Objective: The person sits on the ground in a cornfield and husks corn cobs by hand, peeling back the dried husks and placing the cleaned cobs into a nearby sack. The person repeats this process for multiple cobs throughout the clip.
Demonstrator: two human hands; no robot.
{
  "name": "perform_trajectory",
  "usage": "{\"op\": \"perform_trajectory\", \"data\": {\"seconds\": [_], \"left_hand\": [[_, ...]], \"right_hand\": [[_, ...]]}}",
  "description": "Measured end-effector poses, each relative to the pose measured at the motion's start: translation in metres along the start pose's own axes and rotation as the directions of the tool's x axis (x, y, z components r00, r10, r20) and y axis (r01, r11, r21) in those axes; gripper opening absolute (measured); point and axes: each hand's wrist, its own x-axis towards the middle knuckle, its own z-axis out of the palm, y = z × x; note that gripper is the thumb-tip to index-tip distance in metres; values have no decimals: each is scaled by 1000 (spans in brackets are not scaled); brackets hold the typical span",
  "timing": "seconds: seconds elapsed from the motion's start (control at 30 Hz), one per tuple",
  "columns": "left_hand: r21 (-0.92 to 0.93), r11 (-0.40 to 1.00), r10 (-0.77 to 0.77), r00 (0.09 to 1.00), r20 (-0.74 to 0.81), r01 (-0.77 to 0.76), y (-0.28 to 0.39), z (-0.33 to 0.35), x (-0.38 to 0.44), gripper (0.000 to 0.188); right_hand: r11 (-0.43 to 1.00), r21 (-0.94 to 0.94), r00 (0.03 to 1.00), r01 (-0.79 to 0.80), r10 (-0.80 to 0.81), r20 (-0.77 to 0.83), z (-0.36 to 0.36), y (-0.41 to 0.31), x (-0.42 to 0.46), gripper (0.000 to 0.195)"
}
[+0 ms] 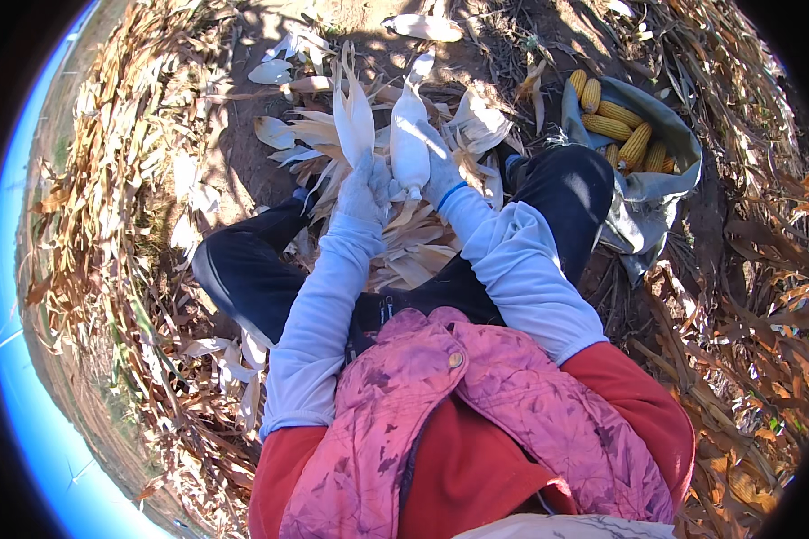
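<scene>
Both of my hands wear pale work gloves and are held in front of me between my bent knees. My left hand (367,185) grips the lower end of a pale corn husk (354,120), whose split tips point away from me. Whether an ear is inside that husk is hidden. In my right hand (440,165) is an ear of corn in its white husk (408,135), its stub end towards me and its narrow husk tip pointing away. The hands are close together. Beneath them lies a pile of loose dry husks (414,246).
At the right, an open woven sack (664,185) holds several bare yellow corn cobs (610,127). Another husked-over ear (425,27) lies on the soil ahead. Dry corn stalks (125,222) are heaped at the left, with more stalks and leaves (748,303) at the right.
</scene>
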Motion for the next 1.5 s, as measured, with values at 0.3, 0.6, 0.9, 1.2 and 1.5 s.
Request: {"op": "perform_trajectory", "data": {"seconds": [0.3, 0.6, 0.9, 1.2, 1.5], "left_hand": [[242, 918, -350, 928, 128, 313, 5, -51, -8, 30], [643, -742, -402, 894, -200, -189, 2, -57, -16, 83], [727, 625, 292, 949, 120, -285, 65, -27, 23, 30], [506, 797, 339, 938, 76, -329, 78, -22, 28, 18], [899, 398, 438, 899, -10, -184, 82, -25, 37, 19]], "right_hand": [[988, 67, 913, 137, -99, -396, -9, -36, 14, 61], [974, -209, 979, 85, -120, -162, -19, -19, 22, 50], [792, -577, 978, -201, 192, -77, 29, -10, -10, 53], [555, -820, 972, -139, 236, -5, 48, -8, -21, 68], [490, -869, 982, -67, 184, 28, 36, 2, -16, 66]]}}
